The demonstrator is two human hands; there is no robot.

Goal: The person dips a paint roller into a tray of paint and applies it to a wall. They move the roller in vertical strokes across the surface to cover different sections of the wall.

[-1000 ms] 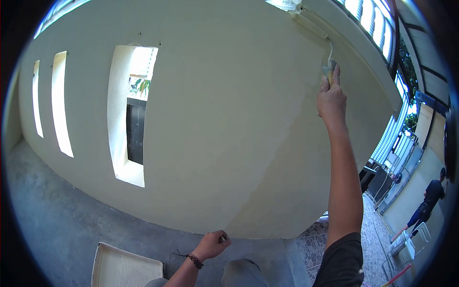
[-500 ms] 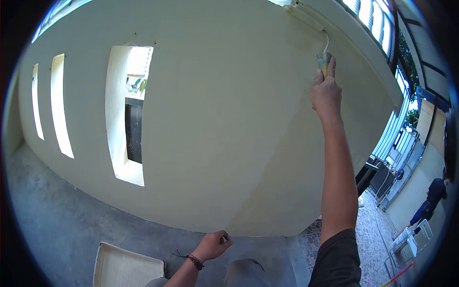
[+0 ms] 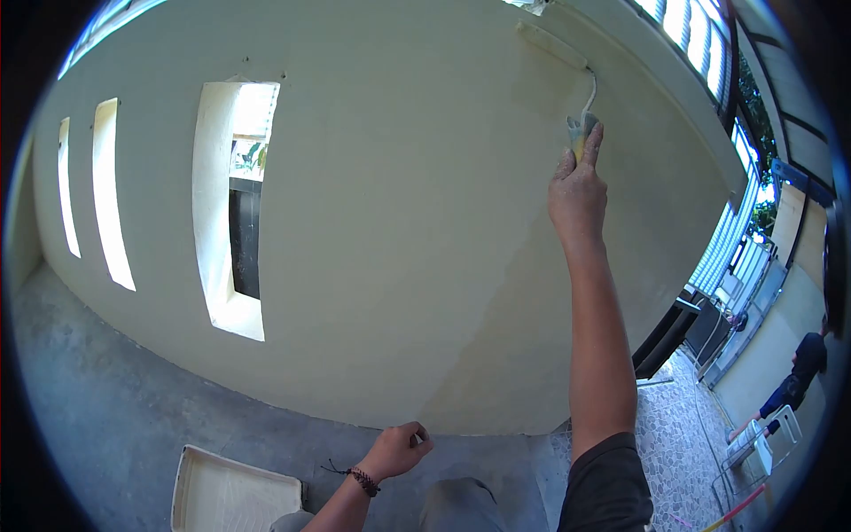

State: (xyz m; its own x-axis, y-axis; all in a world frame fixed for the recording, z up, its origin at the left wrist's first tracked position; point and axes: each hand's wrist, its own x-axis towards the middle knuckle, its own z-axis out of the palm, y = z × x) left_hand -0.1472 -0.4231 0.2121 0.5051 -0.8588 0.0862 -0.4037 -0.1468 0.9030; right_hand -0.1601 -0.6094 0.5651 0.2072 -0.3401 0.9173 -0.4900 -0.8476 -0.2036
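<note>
My right hand (image 3: pixel 579 199) is wrapped round the handle of a paint roller (image 3: pixel 553 46), arm stretched up. The roller's pale sleeve lies against the upper right of the beige wall (image 3: pixel 399 222), tilted down to the right. A bent wire frame (image 3: pixel 591 89) joins the sleeve to the handle. Around the roller the wall looks darker, as if damp with paint. Low in front of the wall, my left hand (image 3: pixel 399 450) hangs with curled fingers and nothing visible in them, a dark braided bracelet on its wrist. To its left on the floor sits a paint tray (image 3: pixel 288 483).
Narrow openings pierce the wall, the largest being a window recess (image 3: pixel 213 213). Grey concrete floor (image 3: pixel 115 390) runs along its base. At the far right, a person (image 3: pixel 802 368) is beside a white folding chair (image 3: pixel 758 448). A dark post-like object (image 3: pixel 660 341) stands past the wall's right edge.
My right hand and the roller have moved left and slightly down along the wall. The left hand has barely shifted.
</note>
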